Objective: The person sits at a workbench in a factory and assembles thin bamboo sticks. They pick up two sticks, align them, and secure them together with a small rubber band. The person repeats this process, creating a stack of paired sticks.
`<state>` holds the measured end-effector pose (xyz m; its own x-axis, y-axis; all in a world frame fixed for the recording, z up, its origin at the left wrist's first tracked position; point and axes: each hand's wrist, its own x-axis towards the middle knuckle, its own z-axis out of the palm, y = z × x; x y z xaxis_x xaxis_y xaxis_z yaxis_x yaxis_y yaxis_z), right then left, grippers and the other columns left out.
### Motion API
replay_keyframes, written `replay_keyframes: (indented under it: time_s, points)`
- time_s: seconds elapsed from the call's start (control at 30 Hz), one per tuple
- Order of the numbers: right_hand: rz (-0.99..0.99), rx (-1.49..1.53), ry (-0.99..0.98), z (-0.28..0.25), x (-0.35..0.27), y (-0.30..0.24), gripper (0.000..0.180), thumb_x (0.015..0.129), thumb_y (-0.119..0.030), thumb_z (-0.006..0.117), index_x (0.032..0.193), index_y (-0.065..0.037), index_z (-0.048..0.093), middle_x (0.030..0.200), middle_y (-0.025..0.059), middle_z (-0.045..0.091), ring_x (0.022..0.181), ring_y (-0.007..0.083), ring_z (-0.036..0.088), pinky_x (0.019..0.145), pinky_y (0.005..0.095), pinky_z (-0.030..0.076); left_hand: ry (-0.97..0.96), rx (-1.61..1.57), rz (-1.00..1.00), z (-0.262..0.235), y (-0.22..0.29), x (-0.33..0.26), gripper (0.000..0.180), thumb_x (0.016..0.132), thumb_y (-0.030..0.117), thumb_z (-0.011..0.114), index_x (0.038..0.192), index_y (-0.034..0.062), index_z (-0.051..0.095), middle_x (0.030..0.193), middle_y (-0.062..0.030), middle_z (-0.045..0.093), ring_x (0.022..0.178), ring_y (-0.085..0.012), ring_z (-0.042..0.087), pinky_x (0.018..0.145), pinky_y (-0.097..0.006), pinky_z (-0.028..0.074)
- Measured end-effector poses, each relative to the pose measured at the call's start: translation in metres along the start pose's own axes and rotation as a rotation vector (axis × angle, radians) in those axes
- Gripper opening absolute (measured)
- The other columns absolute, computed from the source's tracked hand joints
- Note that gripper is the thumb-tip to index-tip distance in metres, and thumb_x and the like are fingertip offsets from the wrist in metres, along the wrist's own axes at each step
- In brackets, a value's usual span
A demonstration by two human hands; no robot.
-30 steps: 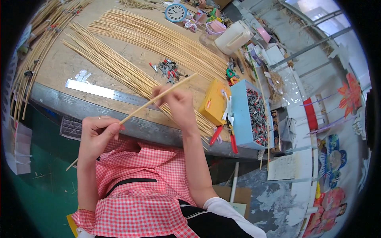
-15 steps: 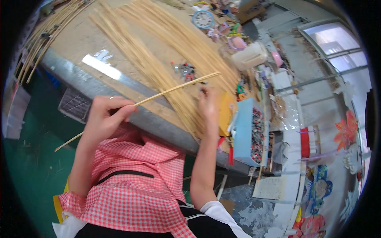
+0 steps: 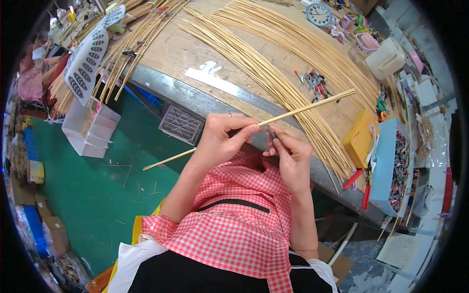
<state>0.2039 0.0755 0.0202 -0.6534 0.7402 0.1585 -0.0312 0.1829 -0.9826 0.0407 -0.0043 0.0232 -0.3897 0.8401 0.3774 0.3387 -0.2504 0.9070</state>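
My left hand (image 3: 221, 141) is closed in a pinch around a long, thin bamboo stick (image 3: 312, 105), which slants up to the right over the table edge. Its other end sticks out below my left wrist. Close beside those fingertips, my right hand (image 3: 294, 155) pinches a small grey metal clip (image 3: 270, 131) just under the stick. The fingers partly cover the clip, and I cannot tell whether it touches the stick. Beyond my hands, a bundle of loose bamboo sticks (image 3: 273, 80) lies across the table, with a small pile of clips with red and black ends (image 3: 315, 84) beside it.
A steel ruler (image 3: 234, 90) lies along the table's metal edge (image 3: 171, 85). To the right stand a yellow box (image 3: 360, 139), a light-blue box (image 3: 383, 168) of clips and red-handled pliers (image 3: 366, 195). More sticks (image 3: 303, 39), a clock (image 3: 319, 15) and a white jug (image 3: 386, 59) are farther back.
My right hand has come back from the table beside the clip pile to my left fingertips, now with a clip. The view has shifted left, and the left hand still holds the stick.
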Motion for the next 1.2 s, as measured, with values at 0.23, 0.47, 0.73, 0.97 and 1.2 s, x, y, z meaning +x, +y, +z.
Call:
replay_keyframes:
  time_s: [0.23, 0.47, 0.73, 0.97, 1.2]
  points:
    - [-0.063, -0.039, 0.077, 0.005, -0.004, -0.005, 0.029, 0.086, 0.013, 0.05, 0.112, 0.008, 0.062, 0.086, 0.0125, 0.062, 0.067, 0.0113, 0.058, 0.064, 0.025, 0.056, -0.021, 0.074, 0.068, 0.006, 0.002, 0.001, 0.007, 0.082, 0.0, 0.065, 0.085, -0.0033, 0.071, 0.068, -0.008, 0.066, 0.057, -0.0102, 0.059, 0.052, -0.024, 0.045]
    - [-0.229, -0.128, 0.19, -0.001, 0.006, -0.007, 0.019, 0.09, 0.0, 0.058, 0.105, 0.008, 0.065, 0.082, 0.0098, 0.062, 0.062, 0.0132, 0.056, 0.061, 0.0251, 0.049, -0.129, -0.004, -0.083, 0.004, 0.0, 0.001, 0.01, 0.085, 0.005, 0.064, 0.086, -0.0029, 0.071, 0.068, -0.0067, 0.066, 0.058, -0.0091, 0.058, 0.052, -0.023, 0.045]
    - [-0.06, 0.428, 0.28, -0.021, 0.006, -0.005, 0.018, 0.093, -0.01, 0.061, 0.092, 0.007, 0.066, 0.069, 0.0069, 0.059, 0.057, 0.0096, 0.051, 0.053, 0.0221, 0.042, -0.27, -0.284, -0.182, 0.0, -0.016, 0.0, 0.033, 0.1, 0.019, 0.047, 0.103, -0.0072, 0.066, 0.088, -0.0134, 0.07, 0.078, -0.0172, 0.068, 0.071, -0.029, 0.054]
    - [-0.072, 0.549, 0.301, -0.034, 0.008, 0.004, 0.021, 0.094, -0.014, 0.059, 0.093, 0.007, 0.065, 0.071, 0.0069, 0.06, 0.056, 0.0102, 0.051, 0.052, 0.0227, 0.043, -0.232, -0.093, -0.136, -0.033, -0.018, 0.007, 0.036, 0.102, 0.022, 0.043, 0.109, -0.0068, 0.064, 0.092, -0.0151, 0.07, 0.084, -0.0201, 0.068, 0.076, -0.031, 0.055]
    - [-0.098, 0.57, 0.468, -0.064, 0.01, 0.01, 0.019, 0.095, -0.016, 0.058, 0.095, 0.002, 0.064, 0.073, 0.0045, 0.058, 0.058, 0.0093, 0.048, 0.052, 0.0228, 0.041, -0.014, 0.228, -0.031, -0.07, -0.002, 0.006, 0.023, 0.096, 0.012, 0.053, 0.103, -0.0046, 0.068, 0.089, -0.0121, 0.071, 0.084, -0.0157, 0.067, 0.077, -0.027, 0.052]
